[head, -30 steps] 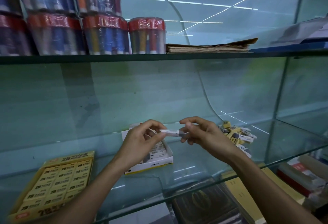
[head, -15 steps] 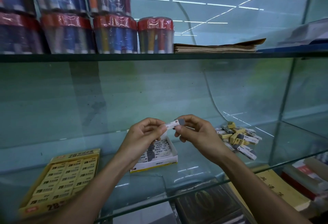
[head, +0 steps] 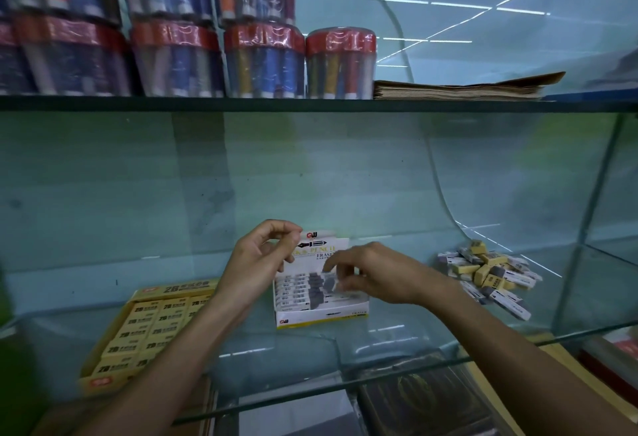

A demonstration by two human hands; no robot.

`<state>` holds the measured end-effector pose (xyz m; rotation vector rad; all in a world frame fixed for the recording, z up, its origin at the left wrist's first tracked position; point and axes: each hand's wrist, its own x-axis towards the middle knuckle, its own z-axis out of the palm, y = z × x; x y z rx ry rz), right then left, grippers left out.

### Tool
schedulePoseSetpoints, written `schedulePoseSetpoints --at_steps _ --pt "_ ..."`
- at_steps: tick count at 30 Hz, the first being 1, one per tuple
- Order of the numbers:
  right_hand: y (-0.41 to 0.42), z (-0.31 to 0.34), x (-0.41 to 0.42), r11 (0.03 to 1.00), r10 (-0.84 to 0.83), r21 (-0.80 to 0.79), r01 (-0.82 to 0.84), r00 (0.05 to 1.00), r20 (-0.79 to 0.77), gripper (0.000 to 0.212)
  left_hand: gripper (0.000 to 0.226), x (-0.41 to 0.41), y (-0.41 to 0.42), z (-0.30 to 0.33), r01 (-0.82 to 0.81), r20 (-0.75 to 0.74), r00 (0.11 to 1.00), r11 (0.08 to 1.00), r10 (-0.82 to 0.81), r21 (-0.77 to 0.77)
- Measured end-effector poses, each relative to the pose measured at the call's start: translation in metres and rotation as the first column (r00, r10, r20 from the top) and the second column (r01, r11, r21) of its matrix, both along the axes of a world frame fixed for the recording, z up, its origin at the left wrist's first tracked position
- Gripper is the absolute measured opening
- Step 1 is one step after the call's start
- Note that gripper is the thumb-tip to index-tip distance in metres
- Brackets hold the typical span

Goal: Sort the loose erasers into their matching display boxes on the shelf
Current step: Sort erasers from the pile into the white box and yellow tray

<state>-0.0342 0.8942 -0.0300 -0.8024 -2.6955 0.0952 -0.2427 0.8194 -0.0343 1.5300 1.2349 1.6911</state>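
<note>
Over the white box [head: 321, 315], right-hand fingers [head: 340, 268] pinch a grey-tipped eraser [head: 329, 282].

The scene is dim, washed in a cool blue-green cast. Thin white streaks of ceiling tube light reflect in the back glass [head: 431, 4], and shorter glints lie on the glass shelf [head: 386, 328]. Wide-angle distortion bows the upper shelf edge [head: 310, 104] and the glass seams near the right border. The pen tubs [head: 172, 56] at upper left are smeared by motion blur (their labels unreadable), and the right hand [head: 373, 273] is softly blurred at its fingertips.
</note>
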Motion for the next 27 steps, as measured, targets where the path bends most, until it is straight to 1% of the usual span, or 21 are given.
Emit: schedulePoseSetpoints --at_steps 2,5,8,13,16,18,21,23,27 --pt "0.002 0.0 -0.008 1.0 0.008 0.003 -0.009 0.994 0.107 0.021 0.004 -0.002 -0.003 0.0 -0.004 -0.009 1.0 1.0 0.004 0.011" --pt "0.006 -0.003 -0.015 0.999 0.026 0.023 -0.031 0.983 0.182 0.012 0.005 -0.005 -0.007 0.001 -0.011 -0.017 1.0 1.0 0.011 0.015" --pt "0.009 -0.006 -0.018 0.999 0.034 0.015 -0.037 0.98 0.194 0.01 0.006 -0.008 -0.009 0.003 -0.011 -0.029 1.0 1.0 0.011 0.008" --pt "0.011 -0.013 -0.019 0.999 0.05 0.007 -0.052 0.988 0.147 0.013 0.006 -0.002 -0.007 0.004 0.006 -0.053 0.999 1.0 -0.006 0.005" --pt "0.011 -0.01 -0.007 1.0 0.018 0.001 -0.019 0.998 0.059 0.013 0.006 0.003 -0.003 0.002 0.037 -0.082 0.996 0.999 -0.036 0.005" --pt "0.008 -0.008 0.009 1.0 -0.026 -0.001 0.026 0.997 -0.075 0.013 0.006 0.007 0.001 0.002 0.062 -0.091 0.994 0.998 -0.061 0.007" --pt "0.001 -0.015 0.043 0.988 -0.141 0.021 0.151 0.957 -0.253 0.012 0.006 0.018 0.008 0.0 0.119 -0.109 0.987 0.993 -0.117 0.009" --pt "-0.004 -0.027 0.068 0.968 -0.231 0.028 0.25 0.924 -0.304 0.01 0.007 0.028 0.012 -0.001 0.158 -0.121 0.98 0.987 -0.157 -0.004" --pt "-0.008 -0.047 0.112 0.893 -0.402 0.071 0.445 0.858 -0.318 0.007 0.009 0.054 0.021 -0.003 0.22 -0.146 0.964 0.975 -0.223 -0.043"
